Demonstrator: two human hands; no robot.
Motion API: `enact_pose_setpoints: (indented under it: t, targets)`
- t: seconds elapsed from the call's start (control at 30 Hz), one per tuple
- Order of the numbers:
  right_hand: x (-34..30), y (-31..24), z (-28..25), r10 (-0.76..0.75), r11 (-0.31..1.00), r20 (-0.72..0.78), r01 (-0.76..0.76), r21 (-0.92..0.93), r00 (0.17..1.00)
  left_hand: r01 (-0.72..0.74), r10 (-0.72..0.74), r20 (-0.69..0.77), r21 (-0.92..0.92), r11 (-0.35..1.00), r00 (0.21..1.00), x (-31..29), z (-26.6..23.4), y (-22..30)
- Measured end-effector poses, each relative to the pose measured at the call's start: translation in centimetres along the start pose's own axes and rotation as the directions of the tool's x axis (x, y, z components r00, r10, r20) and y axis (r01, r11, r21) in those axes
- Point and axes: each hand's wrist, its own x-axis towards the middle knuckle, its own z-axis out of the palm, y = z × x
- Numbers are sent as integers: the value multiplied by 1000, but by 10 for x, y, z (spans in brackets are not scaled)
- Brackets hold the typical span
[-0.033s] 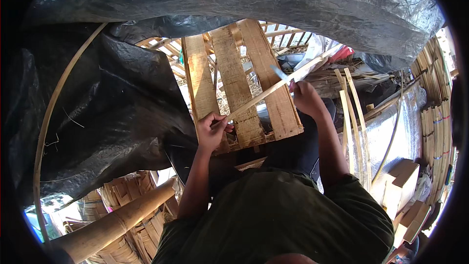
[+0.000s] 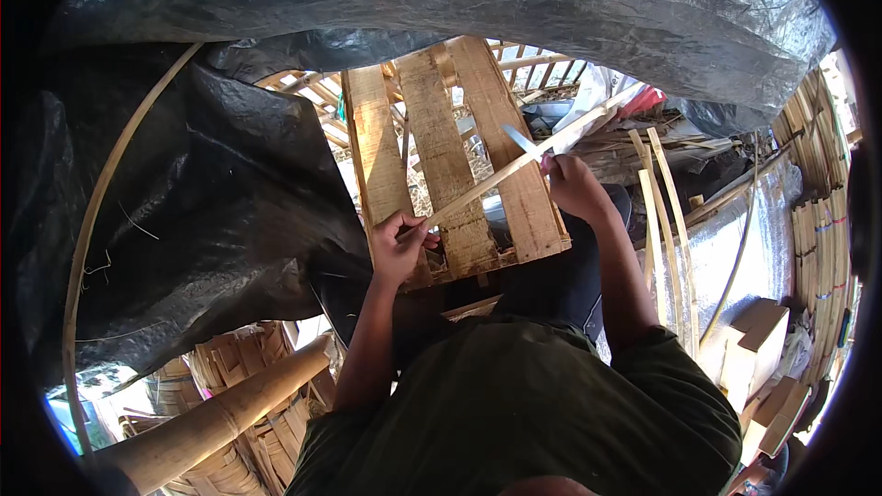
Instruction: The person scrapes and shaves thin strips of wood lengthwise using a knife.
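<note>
A: Near end first?
B: Left hand (image 2: 400,246), fingers pinched on the near end of the long pale bamboo strip (image 2: 514,165), steadying it over the slatted wooden pallet (image 2: 441,156).
A: Farther along?
B: Right hand (image 2: 574,186), fingers wrapped round a narrow-bladed knife (image 2: 521,140) laid against the strip, seemingly to shave it. Black plastic sheeting (image 2: 211,220) hangs left.

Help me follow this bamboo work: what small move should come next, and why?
Probably draw the knife blade a little further along the bamboo strip: the right hand has it on the strip, and the left hand pins the near end.
</note>
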Motion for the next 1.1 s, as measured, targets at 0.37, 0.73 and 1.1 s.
enact_pose_setpoints:
  t: [0.37,0.73,1.1]
  targets:
    - [-28,-61,-22,-147,960,-142,176,220,979,13,-12,-17,73,997,1000,-4,2,5]
    - [-18,-46,-45,-200,951,182,235,-200,963,70,-71,28,36,997,997,-7,-17,20]
    - [-21,19,44,-226,974,-295,208,-93,928,40,-39,-7,218,975,999,-39,-87,78]
